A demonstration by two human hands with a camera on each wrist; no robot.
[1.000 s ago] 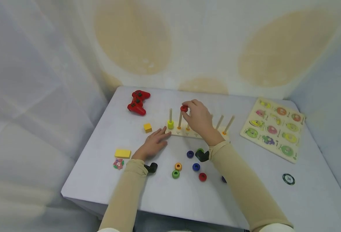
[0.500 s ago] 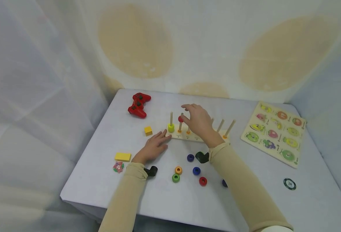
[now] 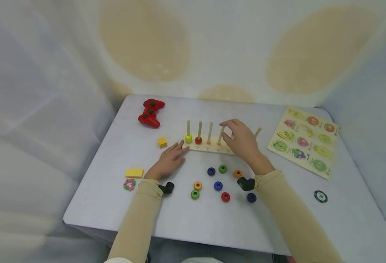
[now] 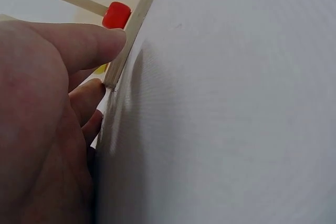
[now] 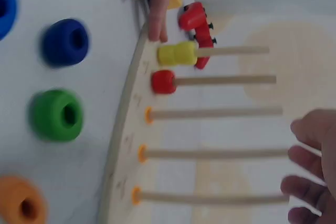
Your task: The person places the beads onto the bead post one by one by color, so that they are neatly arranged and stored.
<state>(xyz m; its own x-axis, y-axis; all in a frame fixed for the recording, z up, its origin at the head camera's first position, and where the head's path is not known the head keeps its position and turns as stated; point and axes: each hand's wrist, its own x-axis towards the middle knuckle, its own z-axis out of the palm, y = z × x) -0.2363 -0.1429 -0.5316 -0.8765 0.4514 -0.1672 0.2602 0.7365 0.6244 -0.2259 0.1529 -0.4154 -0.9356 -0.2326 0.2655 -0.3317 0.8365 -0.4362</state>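
Note:
A wooden peg board [image 3: 209, 148] with a row of upright pegs lies across the middle of the table. Yellow beads [image 5: 177, 53] sit stacked on its leftmost peg, and a red bead [image 5: 164, 82] is at the base of the neighbouring peg. My left hand [image 3: 167, 162] lies by the board's left end, fingers spread and fingertips at its edge; the thumb [image 4: 107, 45] shows close to the wood in the left wrist view. My right hand [image 3: 243, 142] hovers over the right-hand pegs, holding nothing, its fingers loosely bent and apart from the thumb.
Loose beads lie before the board, among them a green bead [image 3: 222, 168], a blue bead [image 3: 218, 186] and a red one. A red game controller [image 3: 151, 113], yellow blocks [image 3: 134, 173] and a small pink figure [image 3: 129, 184] are left. A fruit puzzle board [image 3: 304, 140] and round chip [image 3: 320, 196] are right.
The red bead has dropped from near the peg's top to its base, released by my right hand. That hand has moved right along the pegs. My left hand stays at the board's end.

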